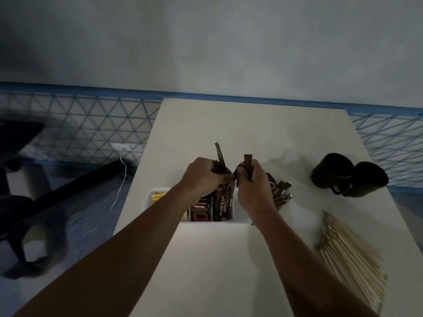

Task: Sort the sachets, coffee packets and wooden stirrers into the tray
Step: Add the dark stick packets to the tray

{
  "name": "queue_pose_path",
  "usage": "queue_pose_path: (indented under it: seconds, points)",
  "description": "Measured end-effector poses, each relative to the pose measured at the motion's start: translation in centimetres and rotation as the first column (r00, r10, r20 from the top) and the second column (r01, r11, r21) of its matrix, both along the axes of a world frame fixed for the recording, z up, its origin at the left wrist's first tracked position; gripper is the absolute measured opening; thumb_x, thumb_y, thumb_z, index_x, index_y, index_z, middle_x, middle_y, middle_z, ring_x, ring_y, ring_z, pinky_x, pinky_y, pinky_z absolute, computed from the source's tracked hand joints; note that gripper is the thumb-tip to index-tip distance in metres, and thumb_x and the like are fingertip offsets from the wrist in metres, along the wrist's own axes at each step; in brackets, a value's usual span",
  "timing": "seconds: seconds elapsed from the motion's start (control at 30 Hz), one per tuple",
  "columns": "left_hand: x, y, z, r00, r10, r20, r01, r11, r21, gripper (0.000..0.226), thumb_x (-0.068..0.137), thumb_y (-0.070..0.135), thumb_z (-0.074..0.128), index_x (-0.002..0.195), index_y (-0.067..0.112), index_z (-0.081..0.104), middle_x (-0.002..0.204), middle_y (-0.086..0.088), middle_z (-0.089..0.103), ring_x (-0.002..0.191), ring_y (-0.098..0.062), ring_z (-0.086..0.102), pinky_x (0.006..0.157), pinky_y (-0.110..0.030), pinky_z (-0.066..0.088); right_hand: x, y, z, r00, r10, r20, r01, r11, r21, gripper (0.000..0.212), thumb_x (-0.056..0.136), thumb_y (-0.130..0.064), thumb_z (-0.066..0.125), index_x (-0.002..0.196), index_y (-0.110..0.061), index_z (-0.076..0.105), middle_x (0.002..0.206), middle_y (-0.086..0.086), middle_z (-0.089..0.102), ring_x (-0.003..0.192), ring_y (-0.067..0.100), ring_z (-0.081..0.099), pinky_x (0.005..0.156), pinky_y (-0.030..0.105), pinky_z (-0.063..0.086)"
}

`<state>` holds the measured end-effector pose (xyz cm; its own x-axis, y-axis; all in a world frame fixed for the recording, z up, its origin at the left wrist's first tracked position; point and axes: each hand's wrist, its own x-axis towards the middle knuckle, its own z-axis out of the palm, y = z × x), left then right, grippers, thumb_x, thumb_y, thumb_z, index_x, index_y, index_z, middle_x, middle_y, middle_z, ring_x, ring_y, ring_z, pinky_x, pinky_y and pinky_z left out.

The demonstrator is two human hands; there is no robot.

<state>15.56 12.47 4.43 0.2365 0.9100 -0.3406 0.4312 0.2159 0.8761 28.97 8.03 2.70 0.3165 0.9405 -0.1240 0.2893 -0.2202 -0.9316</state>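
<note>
From the head camera, both arms reach forward over a white table and the hands meet just above the far end of a white tray that sits mid-table. The left hand is curled round a small bunch of brown sachets, whose ends stick up and away past the knuckles. The right hand, just beside it, pinches a single sachet between thumb and fingers, upright, its top clear of the fist. The two hands' fingertips nearly touch; whether they do is hard to tell in the dim light. In the tray below, yellow sachets lie in the left compartment. Dark coffee packets stand in the middle one. More brown stick packs stand in the compartment to their right, partly hidden by the hands. On the table right of the tray, loose sachets lie in a small heap, with a purple packet just behind the right hand. A fanned pile of wooden stirrers lies near the right edge, well apart from the tray. Two dark mugs stand side by side at the far right, touching or nearly so. Off the table to the left are a dark chair and a white cable trailing across the floor.
</note>
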Motion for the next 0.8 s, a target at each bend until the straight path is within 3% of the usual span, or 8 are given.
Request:
queue_pose_path:
  seconds: [0.1, 0.27, 0.37, 0.47, 0.63, 0.73, 0.8]
  points:
    - [-0.9, -0.8, -0.4, 0.997, 0.059, -0.045, -0.059, 0.998, 0.005, 0.009, 0.078, 0.015, 0.078, 0.087, 0.013, 0.078, 0.084, -0.006, 0.076, 0.076, -0.021, 0.075, 0.081, -0.04, 0.061, -0.4, -0.4, -0.2, 0.999, -0.022, 0.047, 0.022, 1.0, 0.006, 0.014, 0.104, -0.016, 0.043, 0.094, -0.011, 0.052, 0.082, -0.001, 0.063, 0.071, 0.01, 0.057, 0.059, 0.022, 0.042]
    - [-1.0, -1.6, -0.8, 0.939, -0.09, -0.331, 0.137, 0.983, 0.121, 0.016, 0.077, 0.026, 0.075, 0.087, 0.014, 0.077, 0.083, -0.002, 0.076, 0.077, -0.015, 0.073, 0.083, -0.031, 0.054, -0.9, -0.6, 0.1, 0.991, -0.024, 0.133, 0.02, 0.999, 0.028, 0.013, 0.106, -0.015, 0.041, 0.096, -0.014, 0.049, 0.086, -0.004, 0.067, 0.073, 0.002, 0.059, 0.052, 0.01, 0.04]
    - [-0.2, -2.0, -1.1, 0.852, -0.13, -0.506, 0.237, 0.96, 0.152, 0.022, 0.08, 0.032, 0.068, 0.077, 0.011, 0.071, 0.078, -0.004, 0.073, 0.08, -0.019, 0.069, 0.074, -0.029, 0.046, -1.4, -0.7, 0.0, 0.987, -0.016, 0.162, 0.012, 1.0, 0.025, 0.011, 0.106, -0.016, 0.041, 0.099, -0.013, 0.05, 0.086, -0.004, 0.067, 0.072, 0.003, 0.059, 0.051, 0.015, 0.038]
    - [0.2, -2.3, -1.4, 0.764, -0.141, -0.63, 0.333, 0.922, 0.196, 0.023, 0.086, 0.033, 0.061, 0.068, 0.02, 0.057, 0.078, -0.004, 0.07, 0.08, -0.023, 0.063, 0.068, -0.027, 0.028, -2.1, -0.8, -0.4, 0.984, -0.005, 0.178, 0.004, 1.0, 0.004, 0.01, 0.105, -0.017, 0.043, 0.102, -0.013, 0.052, 0.083, -0.005, 0.064, 0.075, 0.012, 0.062, 0.057, 0.025, 0.049]
    - [0.1, -2.5, -1.8, 0.768, -0.134, -0.626, 0.335, 0.918, 0.214, 0.021, 0.085, 0.026, 0.06, 0.068, 0.018, 0.051, 0.081, -0.005, 0.069, 0.071, -0.024, 0.055, 0.068, -0.029, 0.031, -3.0, -0.9, -2.1, 0.982, -0.018, 0.188, 0.033, 0.996, -0.081, 0.008, 0.102, -0.03, 0.045, 0.098, -0.027, 0.052, 0.081, -0.004, 0.068, 0.077, 0.022, 0.067, 0.072, 0.051, 0.057]
    - [0.0, -2.6, -2.3, 0.827, -0.061, -0.559, 0.238, 0.939, 0.249, 0.014, 0.084, 0.024, 0.063, 0.075, 0.013, 0.06, 0.084, -0.007, 0.07, 0.077, -0.027, 0.058, 0.075, -0.033, 0.044, -3.1, -1.3, -2.9, 0.979, -0.014, 0.204, 0.034, 0.995, -0.096, 0.007, 0.098, -0.034, 0.045, 0.096, -0.033, 0.052, 0.079, -0.006, 0.068, 0.076, 0.021, 0.068, 0.069, 0.053, 0.058]
    - [-0.2, -2.5, -2.6, 0.861, -0.006, -0.509, 0.171, 0.945, 0.278, 0.01, 0.082, 0.024, 0.067, 0.087, 0.016, 0.067, 0.088, -0.003, 0.07, 0.083, -0.024, 0.059, 0.073, -0.03, 0.044, -3.0, -1.7, -3.0, 0.976, 0.014, 0.219, 0.007, 0.996, -0.091, 0.007, 0.099, -0.032, 0.047, 0.098, -0.032, 0.054, 0.081, -0.008, 0.068, 0.077, 0.017, 0.067, 0.07, 0.05, 0.058]
